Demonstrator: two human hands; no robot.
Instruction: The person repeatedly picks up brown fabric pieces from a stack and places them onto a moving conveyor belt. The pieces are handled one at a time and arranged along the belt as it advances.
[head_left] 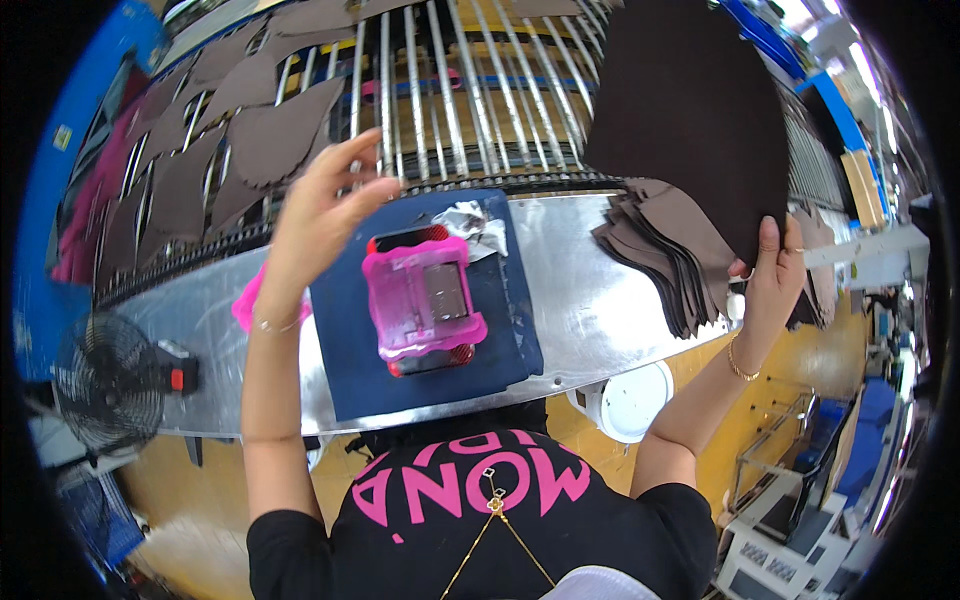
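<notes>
In my right hand is the lower edge of a large dark brown cut sheet piece, pinched between thumb and fingers. The piece stands up and spreads over the right part of the roller rack. My left hand is raised with its fingers apart and holds nothing; it is above the table's far edge. Between my arms, a pink frame-like tool with red ends lies on a dark blue mat. Below the held piece, a stack of wavy-edged brown pieces overhangs the metal table.
Metal rollers run beyond the table, with several brown cut pieces spread on their left side. Crumpled silvery wrapping lies on the mat. A black fan stands at the left end. A white round bucket is below the front edge.
</notes>
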